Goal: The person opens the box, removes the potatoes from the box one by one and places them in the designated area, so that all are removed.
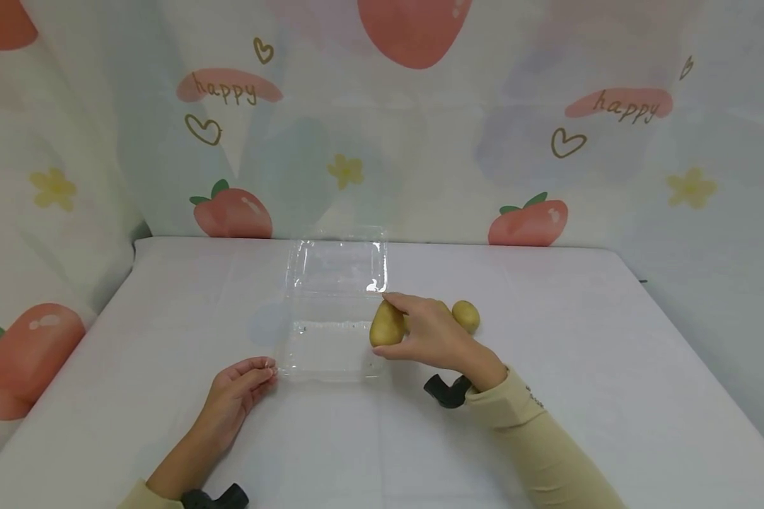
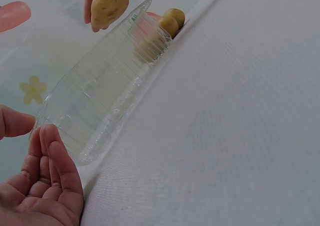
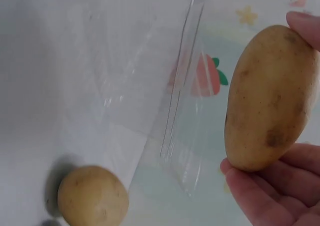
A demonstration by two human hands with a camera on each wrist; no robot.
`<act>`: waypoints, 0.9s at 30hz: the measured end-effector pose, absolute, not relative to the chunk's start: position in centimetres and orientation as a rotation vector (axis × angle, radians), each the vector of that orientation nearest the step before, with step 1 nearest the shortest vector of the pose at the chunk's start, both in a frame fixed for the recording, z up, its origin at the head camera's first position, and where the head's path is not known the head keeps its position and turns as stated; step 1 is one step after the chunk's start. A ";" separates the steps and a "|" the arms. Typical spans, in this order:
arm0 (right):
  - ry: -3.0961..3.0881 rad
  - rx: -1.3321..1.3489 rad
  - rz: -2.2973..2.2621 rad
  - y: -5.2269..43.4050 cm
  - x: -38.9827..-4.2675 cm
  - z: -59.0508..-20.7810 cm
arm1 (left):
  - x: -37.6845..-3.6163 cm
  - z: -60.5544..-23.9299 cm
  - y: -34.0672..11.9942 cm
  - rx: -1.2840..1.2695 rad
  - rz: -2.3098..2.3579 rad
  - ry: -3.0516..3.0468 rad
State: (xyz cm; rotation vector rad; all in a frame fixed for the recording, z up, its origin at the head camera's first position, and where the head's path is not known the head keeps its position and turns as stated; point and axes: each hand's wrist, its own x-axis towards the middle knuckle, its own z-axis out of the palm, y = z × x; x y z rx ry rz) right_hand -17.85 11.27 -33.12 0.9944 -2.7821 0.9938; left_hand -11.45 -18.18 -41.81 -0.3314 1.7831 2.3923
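A clear plastic clamshell box (image 1: 331, 353) lies on the table with its lid (image 1: 339, 265) folded back toward the wall. My left hand (image 1: 242, 389) pinches the box's near left corner between thumb and fingers; the left wrist view shows that grip on the rim. Held between the thumb and fingers of my right hand (image 1: 436, 332) is a long yellow-brown potato (image 3: 270, 99), raised at the box's right side. Beyond that hand sits another potato (image 1: 466, 317) on the table, and one more is mostly hidden behind the fingers.
White cloth covers the table (image 1: 547, 438). A printed fabric wall (image 1: 420, 141) with fruit and flower pictures rises along the back edge. Black devices are strapped at the right wrist (image 1: 447, 391) and left wrist (image 1: 216, 498).
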 end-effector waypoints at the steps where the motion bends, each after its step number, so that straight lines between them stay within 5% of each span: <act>1: -2.787 0.991 0.990 11.5 -17.9 -33.1 | -11.5 -41.8 -18.2 -0.335 2.392 1.784; 27: -2.857 0.827 1.022 17.9 -19.0 -33.2 | -11.4 -41.9 -18.1 -0.319 2.409 1.768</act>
